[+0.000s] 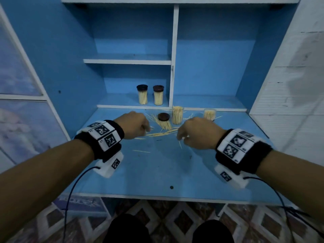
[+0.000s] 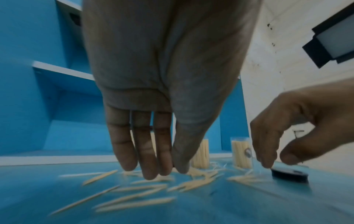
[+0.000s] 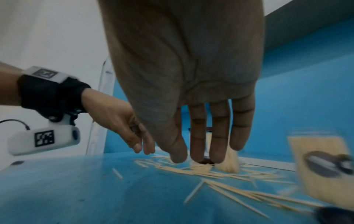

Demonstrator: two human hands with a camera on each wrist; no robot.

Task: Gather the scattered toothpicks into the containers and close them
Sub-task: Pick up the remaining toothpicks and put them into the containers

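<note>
Blue desk (image 1: 157,172): toothpicks (image 1: 163,134) between left hand (image 1: 135,126), right hand (image 1: 198,135); fingers straight, empty.

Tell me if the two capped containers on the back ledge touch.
Apart: the head view shows a clear blue gap between the black-capped container and the brown-capped container.

I'm at a blue desk (image 1: 157,172) with built-in shelves (image 1: 128,59) over a patterned tile floor (image 1: 175,213), so it looks like a home.
</note>
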